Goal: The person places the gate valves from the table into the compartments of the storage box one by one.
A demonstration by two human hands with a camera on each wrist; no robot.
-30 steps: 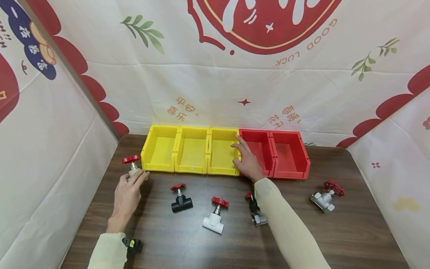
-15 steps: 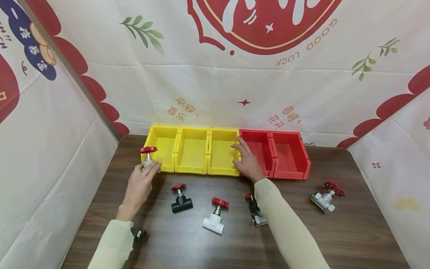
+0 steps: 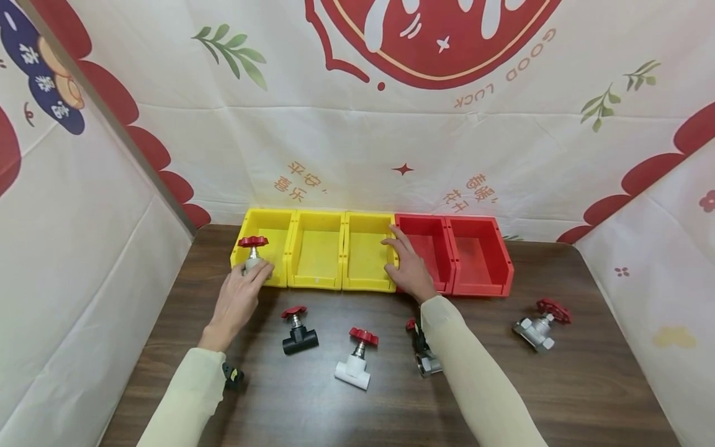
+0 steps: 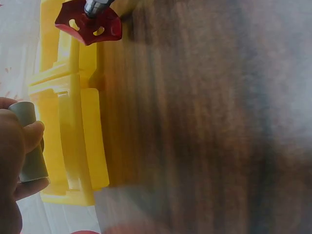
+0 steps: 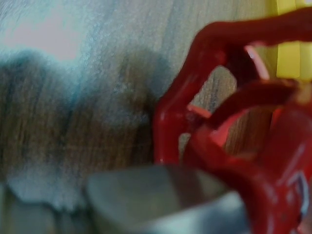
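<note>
My left hand [image 3: 237, 301] grips a valve with a red handwheel [image 3: 253, 241] and a grey tee body [image 4: 33, 141]. It is over the front part of the leftmost yellow bin [image 3: 259, 281], handwheel upward. In the left wrist view, fingers and thumb hold the grey tube in front of yellow bins. My right hand [image 3: 412, 267] rests at the wall between the third yellow bin [image 3: 368, 284] and a red bin [image 3: 426, 225], fingers loosely bent and spread, with nothing seen in them. A red handwheel and a metal part [image 5: 161, 200] appear close up in the right wrist view.
On the dark wooden table [image 3: 313, 416] stand a black tee valve [image 3: 300, 340], a white tee valve [image 3: 353, 370] and a metal valve [image 3: 535, 334] at right. Another metal valve [image 3: 427, 363] is partly hidden beneath the right forearm. A printed cloth [image 3: 335, 143] hangs behind the bins.
My left hand has carried the grey valve right and away from me, from beside the leftmost yellow bin to over its front. The right hand stays at the bin wall. The head view has shifted slightly.
</note>
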